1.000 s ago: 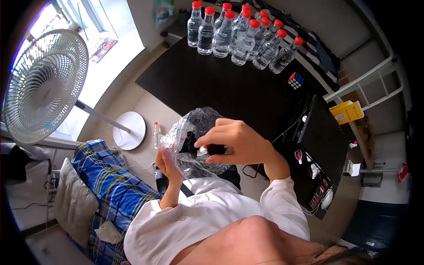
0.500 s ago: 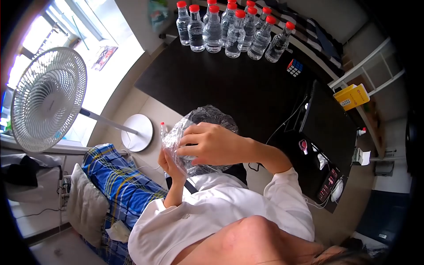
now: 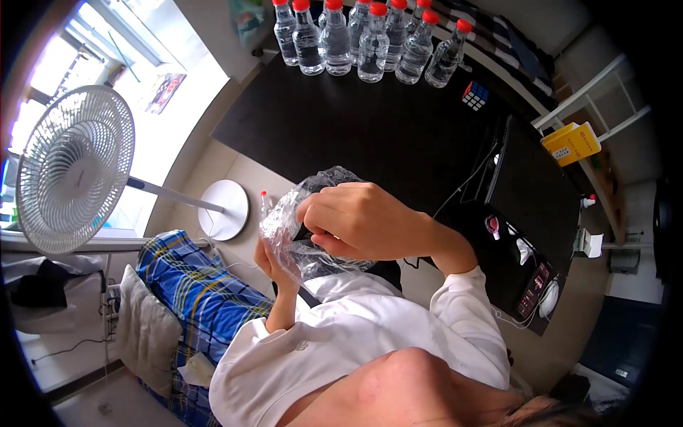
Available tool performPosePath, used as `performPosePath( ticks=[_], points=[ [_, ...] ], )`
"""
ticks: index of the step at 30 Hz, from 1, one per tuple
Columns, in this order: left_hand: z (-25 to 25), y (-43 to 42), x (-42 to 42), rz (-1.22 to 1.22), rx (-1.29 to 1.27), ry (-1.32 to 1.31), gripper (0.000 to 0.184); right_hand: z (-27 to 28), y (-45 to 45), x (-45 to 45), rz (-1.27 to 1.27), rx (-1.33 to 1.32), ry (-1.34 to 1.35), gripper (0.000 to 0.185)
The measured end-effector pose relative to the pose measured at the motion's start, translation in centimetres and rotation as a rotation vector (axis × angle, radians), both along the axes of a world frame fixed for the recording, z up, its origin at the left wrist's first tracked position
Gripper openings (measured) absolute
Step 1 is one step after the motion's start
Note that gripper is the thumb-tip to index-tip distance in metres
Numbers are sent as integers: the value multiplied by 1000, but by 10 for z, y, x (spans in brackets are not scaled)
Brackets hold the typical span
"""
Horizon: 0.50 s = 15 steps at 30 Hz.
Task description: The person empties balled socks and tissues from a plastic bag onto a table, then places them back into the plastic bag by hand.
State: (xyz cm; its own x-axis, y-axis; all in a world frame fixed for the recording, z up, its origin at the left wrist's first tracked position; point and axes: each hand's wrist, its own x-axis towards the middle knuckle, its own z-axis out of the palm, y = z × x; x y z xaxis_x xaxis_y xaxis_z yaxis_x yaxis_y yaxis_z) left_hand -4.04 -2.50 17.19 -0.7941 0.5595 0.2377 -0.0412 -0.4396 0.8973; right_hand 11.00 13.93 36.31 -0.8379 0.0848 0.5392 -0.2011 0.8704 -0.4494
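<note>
1. The fingers of my right hand [image 3: 363,220], spread over the clear plastic bag [image 3: 282,229] half a second earlier, had curled inward; I couldn't tell whether they pinched anything.
2. So, I judged, steadying the bag fell mainly to my left hand [image 3: 267,261], which gripped its side.
3. The bag, crinkled, shiny and see-through, was by the black table's [image 3: 334,128] near edge, on my side.

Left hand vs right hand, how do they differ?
The left hand is at the side of the clear plastic bag; the right hand is in front of it. The left hand looks smaller in view, the right hand larger. The left hand is partly hidden by plastic, the right hand shows its back. Both are bare.
</note>
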Motion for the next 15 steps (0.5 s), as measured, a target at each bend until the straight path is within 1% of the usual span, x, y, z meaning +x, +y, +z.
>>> performPosePath(
  ticks=[7,10,13,15],
  points=[
    [-3,-1,0,-21,0,-4,39,1,-3,3,-23,-32,8,20],
    [-9,-2,-2,-8,-22,5,38,2,-3,2,-20,-39,52,21],
    [-13,-5,-4,-55,-5,13,37,7,-3,2,-22,-47,86,21],
    [-8,-2,-1,-23,-7,-14,36,9,-2,3,-14,16,106,21]
  ],
)
